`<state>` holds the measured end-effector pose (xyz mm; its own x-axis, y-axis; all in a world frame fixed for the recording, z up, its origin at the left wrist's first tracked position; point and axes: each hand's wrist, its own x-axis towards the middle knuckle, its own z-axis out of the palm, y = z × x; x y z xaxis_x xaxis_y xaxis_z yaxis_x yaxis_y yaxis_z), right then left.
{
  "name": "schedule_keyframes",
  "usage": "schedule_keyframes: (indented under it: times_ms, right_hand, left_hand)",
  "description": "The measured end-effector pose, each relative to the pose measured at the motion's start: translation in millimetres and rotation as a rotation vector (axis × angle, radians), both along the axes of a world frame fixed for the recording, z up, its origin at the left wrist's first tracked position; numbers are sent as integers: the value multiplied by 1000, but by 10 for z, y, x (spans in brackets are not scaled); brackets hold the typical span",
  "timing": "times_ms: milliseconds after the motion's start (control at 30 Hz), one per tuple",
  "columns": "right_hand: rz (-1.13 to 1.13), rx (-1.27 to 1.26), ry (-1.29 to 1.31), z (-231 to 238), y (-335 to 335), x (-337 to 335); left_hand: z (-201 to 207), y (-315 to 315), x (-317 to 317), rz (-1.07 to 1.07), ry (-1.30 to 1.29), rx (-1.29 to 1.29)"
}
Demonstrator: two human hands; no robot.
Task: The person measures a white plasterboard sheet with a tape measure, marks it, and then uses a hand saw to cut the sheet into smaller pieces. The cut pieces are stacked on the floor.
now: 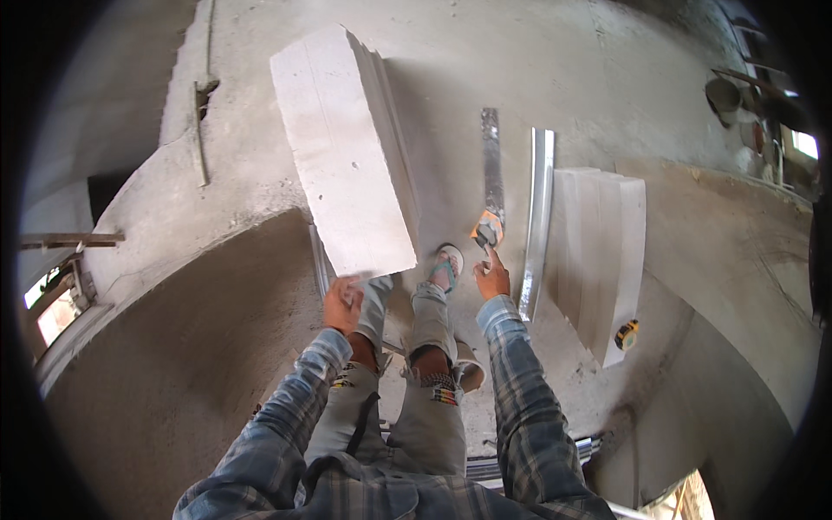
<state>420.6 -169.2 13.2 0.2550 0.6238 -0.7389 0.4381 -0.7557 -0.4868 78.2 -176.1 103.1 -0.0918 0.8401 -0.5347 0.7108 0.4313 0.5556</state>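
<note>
A large white block (347,156) with a rough edge extends away from me, left of centre. Beside its near end is my left hand (343,305), fingers loosely bent and apart; whether the fingertips touch the block I cannot tell. To the right, a handsaw (491,165) with a dark blade and an orange and black handle points away from me. My right hand (492,276) is just short of that handle, index finger stretched toward it and the other fingers partly bent. Nothing shows gripped in either hand.
Several white blocks (598,243) stand together at the right, with a yellow and black tape measure (626,334) on them. A shiny metal channel (537,217) lies between them and the saw. My sandalled foot (446,269) is near the saw. A bucket (723,95) is far right.
</note>
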Motion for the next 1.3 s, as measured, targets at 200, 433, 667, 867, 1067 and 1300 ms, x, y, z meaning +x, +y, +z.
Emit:
schedule_keyframes:
  times_ms: [200,433,667,867,1067,1300]
  right_hand:
    - [251,-169,-212,-678,-836,413]
    - [430,-112,-350,-1745,-775,266]
    - [326,-348,-379,-2623,-157,164]
    - [384,29,-628,-3504,-424,99]
    - [420,210,-418,-3310,-328,79]
    - [-266,280,-183,-1499,213,-628]
  left_hand:
    - [-210,1095,160,-163,115,528]
    - [-814,1519,462,-418,98,611]
    - [-999,1455,475,-424,141,658]
    - [-1104,1434,401,-518,228,749]
    - [-1051,1447,428,-479,141,694]
    - [-936,1400,335,-449,171,588]
